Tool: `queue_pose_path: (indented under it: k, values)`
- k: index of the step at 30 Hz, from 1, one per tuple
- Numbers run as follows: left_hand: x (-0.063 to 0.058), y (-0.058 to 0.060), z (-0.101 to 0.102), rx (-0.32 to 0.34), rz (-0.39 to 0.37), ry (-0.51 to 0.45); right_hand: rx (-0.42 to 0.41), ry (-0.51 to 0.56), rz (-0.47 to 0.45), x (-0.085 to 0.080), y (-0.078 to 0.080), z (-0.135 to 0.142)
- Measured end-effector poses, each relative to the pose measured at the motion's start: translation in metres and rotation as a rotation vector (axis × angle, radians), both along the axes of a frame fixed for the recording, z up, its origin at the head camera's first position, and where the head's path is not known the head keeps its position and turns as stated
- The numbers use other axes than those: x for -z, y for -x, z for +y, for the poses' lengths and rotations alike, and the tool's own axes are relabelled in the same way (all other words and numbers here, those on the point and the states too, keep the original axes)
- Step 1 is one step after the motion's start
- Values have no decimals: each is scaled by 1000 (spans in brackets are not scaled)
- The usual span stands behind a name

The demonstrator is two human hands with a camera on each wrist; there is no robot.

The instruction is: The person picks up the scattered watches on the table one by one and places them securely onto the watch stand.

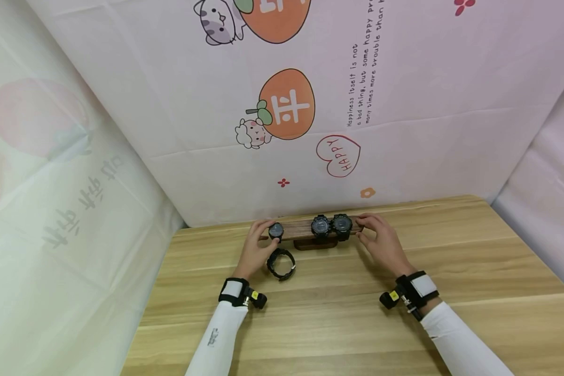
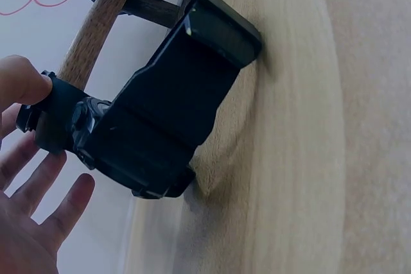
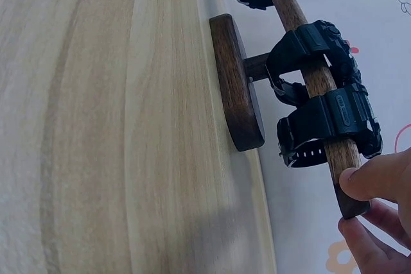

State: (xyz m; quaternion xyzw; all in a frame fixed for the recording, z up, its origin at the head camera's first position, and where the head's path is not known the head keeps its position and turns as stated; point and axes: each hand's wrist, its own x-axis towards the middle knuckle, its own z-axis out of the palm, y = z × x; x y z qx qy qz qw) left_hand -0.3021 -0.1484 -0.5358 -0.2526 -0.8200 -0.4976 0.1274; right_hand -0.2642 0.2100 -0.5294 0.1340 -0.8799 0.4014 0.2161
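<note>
A dark wooden T-shaped watch stand (image 1: 297,230) stands near the back of the table, its base (image 3: 236,81) resting on the wood. Around the bar's left end is a black watch (image 1: 275,231); my left hand (image 1: 258,247) holds it there, thumb on its strap (image 2: 59,110). Toward the right end hang two black watches (image 1: 320,225) side by side. My right hand (image 1: 380,243) pinches the bar's right tip between thumb and fingers. Another black watch (image 1: 281,265), strap closed in a loop, lies on the table by my left hand and looms large in the left wrist view.
Behind the stand rises a white printed cloth (image 1: 192,156) along the back edge of the wooden table (image 1: 319,318). More cloth hangs at the left and right sides. Each wrist wears a strapped camera (image 1: 258,300).
</note>
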Motion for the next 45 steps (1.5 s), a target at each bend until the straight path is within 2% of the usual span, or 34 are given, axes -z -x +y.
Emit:
queue_pose_path:
  k: [13,20,27,35,36,45]
  values:
    - [0,2,7,34,60,-14,3,10,-9,0,0,0]
    - [1,4,9,15,63,38,-1,15,-13,0,0,1]
    - [0,5,13,33,88,32,-4,26,-24,0,-1,1]
    - [-1,6,18,36,60,57,-6,24,-30,0,-1,0]
    - [-5,3,20,36,55,58,-5,22,-28,-1,-1,0]
    - [-2,8,23,27,58,95,-3,16,-28,-1,-1,-1]
